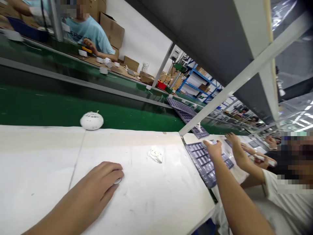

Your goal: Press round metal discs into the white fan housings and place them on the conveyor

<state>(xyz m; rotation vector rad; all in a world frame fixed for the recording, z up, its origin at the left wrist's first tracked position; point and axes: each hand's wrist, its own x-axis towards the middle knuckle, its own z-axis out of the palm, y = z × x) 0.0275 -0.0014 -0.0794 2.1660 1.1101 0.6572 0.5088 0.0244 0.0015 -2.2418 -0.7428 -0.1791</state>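
My left hand [104, 181] rests on the white-covered table with its fingers curled around a small round whitish piece [118, 180], mostly hidden under them. Off to the right, my right hand [214, 149] is stretched over a purple-grey compartment tray [201, 163]. Between its thumb and fingers is a small white piece [210, 142], whose kind I cannot make out. A crumpled white scrap [156, 154] lies on the table between my hands. Further back, a white round housing [92, 120] sits at the edge of the green belt.
A green conveyor belt [49, 106] runs along the table's far side, with more purple trays [184, 112] on it. A slanted white post [220, 98] rises at the table's corner. Co-workers sit across the belt and close on my right, one hand [236, 145] near my tray.
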